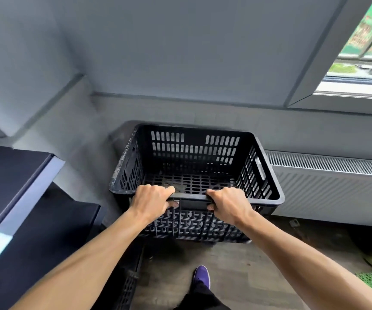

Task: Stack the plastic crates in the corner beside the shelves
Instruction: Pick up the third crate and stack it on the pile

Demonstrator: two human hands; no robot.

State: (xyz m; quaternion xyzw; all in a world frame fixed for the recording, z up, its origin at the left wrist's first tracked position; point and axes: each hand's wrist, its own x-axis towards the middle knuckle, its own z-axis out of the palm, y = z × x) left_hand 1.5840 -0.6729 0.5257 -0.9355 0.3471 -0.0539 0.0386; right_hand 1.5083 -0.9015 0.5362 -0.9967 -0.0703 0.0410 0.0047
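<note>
Black slotted crate is in the corner by the grey wall, with a dark shelf unit on its left and a white radiator just beside it on the right. Left hand and right hand both grip the near rim, fingers curled over it. Can't tell if it's touching the floor. Purple shoe below

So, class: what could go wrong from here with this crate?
1. The left grip and right grip hold only the near rim of the black crate, so its far end may tip down.
2. Its right side is near the radiator and may knock it.
3. The purple shoe could be hit if it slips.
</note>
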